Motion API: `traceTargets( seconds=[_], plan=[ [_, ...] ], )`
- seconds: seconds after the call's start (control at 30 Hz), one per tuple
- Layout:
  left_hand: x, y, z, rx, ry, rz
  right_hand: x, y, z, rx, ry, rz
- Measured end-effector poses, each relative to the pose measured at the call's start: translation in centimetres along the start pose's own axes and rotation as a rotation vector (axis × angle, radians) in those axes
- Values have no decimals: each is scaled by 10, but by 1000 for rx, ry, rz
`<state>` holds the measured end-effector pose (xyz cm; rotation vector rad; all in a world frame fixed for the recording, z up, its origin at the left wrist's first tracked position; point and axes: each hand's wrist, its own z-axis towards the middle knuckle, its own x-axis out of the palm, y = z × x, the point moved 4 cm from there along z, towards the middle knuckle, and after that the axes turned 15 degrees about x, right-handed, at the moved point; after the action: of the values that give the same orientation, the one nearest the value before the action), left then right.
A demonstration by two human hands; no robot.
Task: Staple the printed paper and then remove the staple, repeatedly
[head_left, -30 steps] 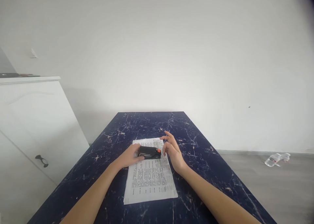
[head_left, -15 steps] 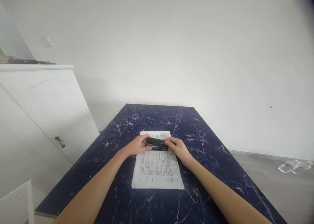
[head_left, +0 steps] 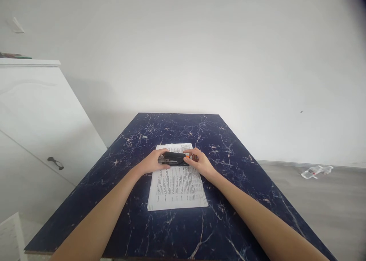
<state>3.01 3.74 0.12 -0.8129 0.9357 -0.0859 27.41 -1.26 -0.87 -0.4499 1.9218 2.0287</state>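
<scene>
A black stapler (head_left: 174,157) with an orange part at its right end lies sideways across printed sheets of paper (head_left: 177,192). My left hand (head_left: 153,161) is curled around the stapler's left end, fingers on the far side and thumb on the near side. At the other end, my right hand (head_left: 200,162) grips by the orange part with thumb and fingers. The stapler covers part of the print, and both hands overlap the side edges of the paper.
The paper rests on a dark blue marbled table (head_left: 177,129) that meets a pale wall (head_left: 183,55). On the left stands a white cabinet (head_left: 34,112) with a dark handle (head_left: 55,163). Clear plastic packaging (head_left: 316,171) lies on the grey floor at the right.
The whole view has shifted, so table, paper and hands appear slightly higher and further left. Both hands stay at the stapler's two ends; the right-hand fingers have moved a little.
</scene>
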Motion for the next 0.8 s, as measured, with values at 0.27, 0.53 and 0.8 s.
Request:
traceTargets(
  seconds=[0.27,0.53,0.8],
  plan=[
    [-19,0,2,44,-422,-164,6,5,-3,-134,-132,-249],
    [6,13,2,-395,-910,-1098,-7,43,-40,-796,-412,-514],
    [18,4,9,-277,-601,-997,10,37,-47,-983,-267,-756]
  ],
)
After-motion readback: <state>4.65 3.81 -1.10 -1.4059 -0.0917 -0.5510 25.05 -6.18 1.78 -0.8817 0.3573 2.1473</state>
